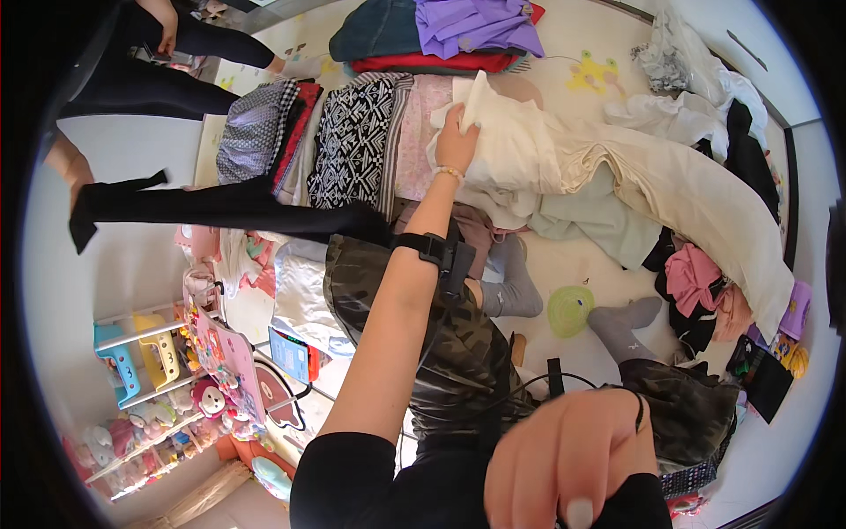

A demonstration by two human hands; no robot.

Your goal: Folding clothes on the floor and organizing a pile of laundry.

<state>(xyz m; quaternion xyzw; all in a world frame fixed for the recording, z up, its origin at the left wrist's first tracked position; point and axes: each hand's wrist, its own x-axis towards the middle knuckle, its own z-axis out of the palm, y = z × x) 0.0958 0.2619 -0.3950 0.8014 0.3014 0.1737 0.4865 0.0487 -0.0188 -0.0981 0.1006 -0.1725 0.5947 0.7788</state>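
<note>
My left hand [456,142] grips the edge of a long cream fabric garment [674,162], which stretches from the hand across the mat to the right side. Close to the camera, at the bottom, my right hand [568,456] is curled into a fist, with no cloth visible in it. Left of my left hand lie folded clothes: a pink floral fabric [423,135], a black-and-white patterned garment [353,139] and a grey checked one [254,132]. A pale green cloth [598,215] lies partly under the cream garment.
A person [165,59] at upper left holds a black garment [231,208] stretched towards my knee. Purple clothing [472,26] tops a stack at the far side. Pink [691,278] and black clothes lie at right, near a white plastic bag [681,59]. A toy rack [142,350] stands lower left.
</note>
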